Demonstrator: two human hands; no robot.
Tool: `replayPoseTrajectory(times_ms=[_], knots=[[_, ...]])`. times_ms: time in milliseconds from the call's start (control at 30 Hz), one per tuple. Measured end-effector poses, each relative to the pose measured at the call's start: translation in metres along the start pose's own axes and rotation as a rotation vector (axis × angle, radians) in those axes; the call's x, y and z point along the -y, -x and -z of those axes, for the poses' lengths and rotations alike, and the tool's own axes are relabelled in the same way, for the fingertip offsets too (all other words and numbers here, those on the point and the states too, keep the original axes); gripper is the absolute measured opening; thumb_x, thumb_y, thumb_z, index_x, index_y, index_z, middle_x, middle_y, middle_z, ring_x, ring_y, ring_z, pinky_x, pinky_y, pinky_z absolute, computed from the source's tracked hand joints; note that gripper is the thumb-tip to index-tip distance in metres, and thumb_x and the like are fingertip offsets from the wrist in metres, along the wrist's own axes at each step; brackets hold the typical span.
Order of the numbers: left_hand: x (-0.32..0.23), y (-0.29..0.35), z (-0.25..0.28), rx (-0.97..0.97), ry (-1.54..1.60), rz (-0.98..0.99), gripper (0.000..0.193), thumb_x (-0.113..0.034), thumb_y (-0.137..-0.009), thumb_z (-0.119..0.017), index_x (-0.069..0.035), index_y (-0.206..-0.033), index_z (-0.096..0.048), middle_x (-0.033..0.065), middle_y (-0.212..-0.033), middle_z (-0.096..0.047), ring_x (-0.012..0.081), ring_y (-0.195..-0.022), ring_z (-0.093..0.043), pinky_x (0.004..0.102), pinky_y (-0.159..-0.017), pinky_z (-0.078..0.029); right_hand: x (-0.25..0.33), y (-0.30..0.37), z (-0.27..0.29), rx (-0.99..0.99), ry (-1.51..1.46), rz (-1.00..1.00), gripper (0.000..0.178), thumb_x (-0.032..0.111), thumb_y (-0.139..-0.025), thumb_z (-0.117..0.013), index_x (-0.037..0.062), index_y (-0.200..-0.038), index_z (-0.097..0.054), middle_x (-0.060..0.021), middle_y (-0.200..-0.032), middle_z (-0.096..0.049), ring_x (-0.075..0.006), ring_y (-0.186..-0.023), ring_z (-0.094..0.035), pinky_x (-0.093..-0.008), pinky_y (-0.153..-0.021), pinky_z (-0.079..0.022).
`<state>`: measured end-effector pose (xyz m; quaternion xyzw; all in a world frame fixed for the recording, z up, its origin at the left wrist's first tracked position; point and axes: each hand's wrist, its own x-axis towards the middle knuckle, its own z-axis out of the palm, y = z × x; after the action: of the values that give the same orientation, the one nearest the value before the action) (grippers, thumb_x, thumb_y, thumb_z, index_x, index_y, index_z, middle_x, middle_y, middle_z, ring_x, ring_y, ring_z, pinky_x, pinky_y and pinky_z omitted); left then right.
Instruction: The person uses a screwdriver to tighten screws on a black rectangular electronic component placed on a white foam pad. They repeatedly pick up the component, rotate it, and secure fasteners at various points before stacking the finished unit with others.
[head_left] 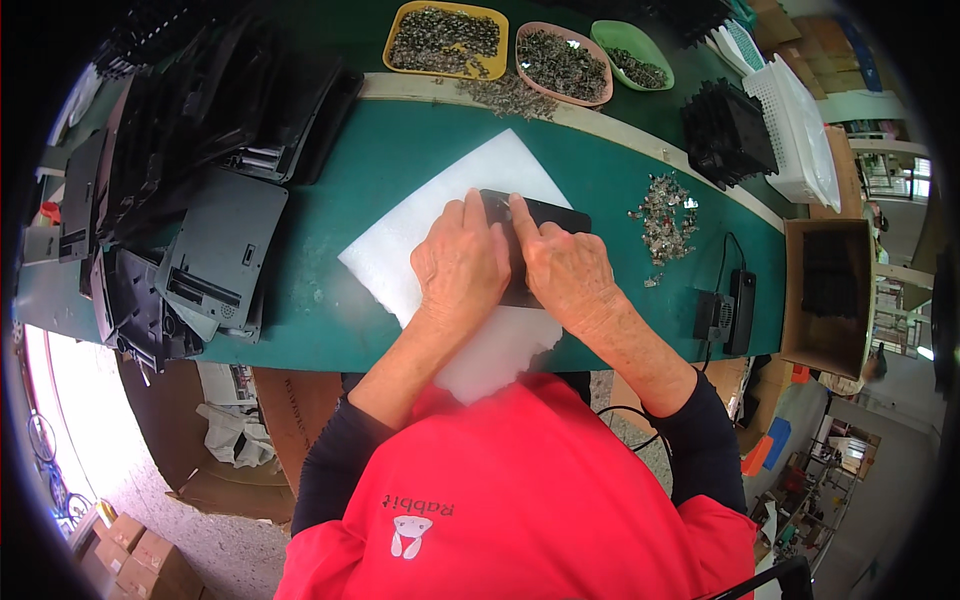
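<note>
A flat black plastic panel (555, 214) lies on a sheet of white foam (500, 165) in front of me. My left hand (460, 262) is closed on the panel's left side, its fingertips at the far left corner. My right hand (567, 268) rests over the panel's middle, fingers curled, with the index fingertip pressed near the far edge, close to the left fingers. Whatever small piece may lie under the fingertips is hidden. To the right of the foam lies a loose heap of small shiny metal clips (665, 222).
Black plastic housings (225, 240) are stacked at the left. Yellow (497, 68), pink (600, 95) and green (668, 70) trays of small metal parts stand at the back. A black adapter (742, 305), a cardboard box (875, 300) and a white basket (795, 140) are at right.
</note>
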<state>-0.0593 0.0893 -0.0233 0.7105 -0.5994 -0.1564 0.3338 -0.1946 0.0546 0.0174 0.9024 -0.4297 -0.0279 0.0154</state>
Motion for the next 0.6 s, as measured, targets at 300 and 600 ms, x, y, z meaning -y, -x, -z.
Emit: replayPoseTrajectory(times_ms=[300,600], knots=[[0.005,-0.001,0.002,0.029,0.018,-0.057,0.044,-0.015,-0.083,-0.064,0.008,-0.119,-0.056,0.0151,-0.092,-0.060,0.0310,-0.080,-0.063,0.0422,-0.058,-0.050,0.016,-0.017,0.027,0.157,0.118,0.036,0.055,0.008,-0.080,-0.061,-0.0112,-0.130,-0.051,-0.0118,-0.067,-0.065,-0.0237,-0.059,-0.068,-0.0336,-0.053,-0.054],[0.001,-0.002,0.006,0.029,-0.009,-0.119,0.045,-0.014,-0.084,-0.063,0.008,-0.121,-0.054,0.0150,-0.094,-0.059,0.0315,-0.081,-0.062,0.0422,-0.060,-0.051,0.006,-0.030,0.037,0.285,0.099,0.195,0.030,0.012,-0.086,-0.057,-0.0086,-0.107,-0.055,-0.0159,-0.069,-0.066,-0.0291,-0.064,-0.069,-0.0383,-0.055,-0.055]])
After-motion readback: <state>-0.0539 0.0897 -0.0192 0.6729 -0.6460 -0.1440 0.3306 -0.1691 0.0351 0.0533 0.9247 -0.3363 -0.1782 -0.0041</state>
